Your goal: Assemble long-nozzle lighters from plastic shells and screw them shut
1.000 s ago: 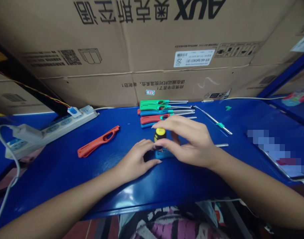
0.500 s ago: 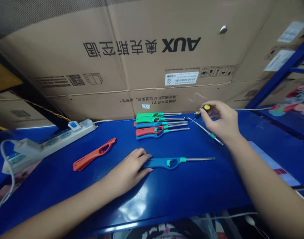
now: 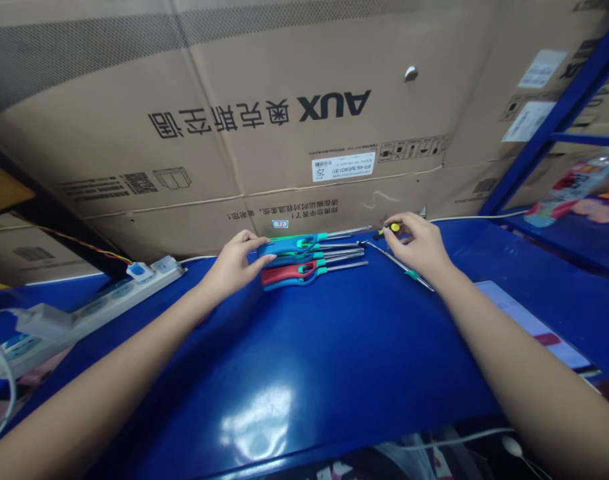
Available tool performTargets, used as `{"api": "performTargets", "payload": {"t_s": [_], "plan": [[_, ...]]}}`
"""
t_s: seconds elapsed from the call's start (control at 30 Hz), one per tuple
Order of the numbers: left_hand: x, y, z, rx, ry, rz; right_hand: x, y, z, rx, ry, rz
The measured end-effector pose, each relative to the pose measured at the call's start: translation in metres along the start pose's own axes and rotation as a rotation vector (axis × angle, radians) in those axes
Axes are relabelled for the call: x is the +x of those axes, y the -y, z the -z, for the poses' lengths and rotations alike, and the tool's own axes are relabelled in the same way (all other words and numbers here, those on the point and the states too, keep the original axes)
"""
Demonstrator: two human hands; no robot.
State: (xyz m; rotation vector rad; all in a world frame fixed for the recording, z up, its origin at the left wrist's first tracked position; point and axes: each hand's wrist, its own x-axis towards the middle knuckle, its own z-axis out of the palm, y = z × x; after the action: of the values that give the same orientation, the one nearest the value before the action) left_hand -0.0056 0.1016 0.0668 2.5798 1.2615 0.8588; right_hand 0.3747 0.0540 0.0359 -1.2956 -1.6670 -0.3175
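My left hand (image 3: 237, 263) pinches the handle end of a blue gas lighter (image 3: 286, 247) with a long metal barrel. This lighter is over a row of similar lighters in green, red and blue; a red lighter (image 3: 284, 273) lies at the row's near side. My right hand (image 3: 418, 241) is closed on a small yellow-and-black screwdriver (image 3: 395, 228) near the box at the back. Its tip is hard to make out. Just left of that hand lies a thin metal pick (image 3: 399, 265) with green tape around it. My left forearm hides nearly all of a red lighter casing.
A large cardboard box (image 3: 264, 153) stands along the back edge of the blue table (image 3: 334, 353). The white power strip (image 3: 94, 310) with plugs and cords lies at the left. A lit tablet-like screen (image 3: 529, 323) rests beyond my right forearm. Blue shelf posts rise at both sides.
My left hand has carried the blue lighter from the middle of the table back to the row. The right hand still holds the screwdriver near the box. The camera view has shifted somewhat.
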Motion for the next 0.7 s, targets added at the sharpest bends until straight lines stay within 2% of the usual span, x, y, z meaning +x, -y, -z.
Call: {"api": "performTargets", "payload": {"t_s": [0.3, 0.5, 0.57, 0.7], "plan": [[0.033, 0.038, -0.022, 0.037, 0.048, 0.064, 0.005, -0.020, 0.010, -0.103, -0.016, 0.001], [0.045, 0.051, -0.037, 0.055, 0.042, 0.078, 0.006, -0.009, 0.016, -0.088, -0.128, -0.033], [0.048, 0.052, -0.040, 0.060, 0.034, 0.083, 0.006, -0.005, 0.016, -0.062, -0.064, -0.004], [0.050, 0.051, -0.044, 0.070, 0.003, 0.105, 0.005, -0.005, 0.014, -0.051, 0.162, 0.025]]}}
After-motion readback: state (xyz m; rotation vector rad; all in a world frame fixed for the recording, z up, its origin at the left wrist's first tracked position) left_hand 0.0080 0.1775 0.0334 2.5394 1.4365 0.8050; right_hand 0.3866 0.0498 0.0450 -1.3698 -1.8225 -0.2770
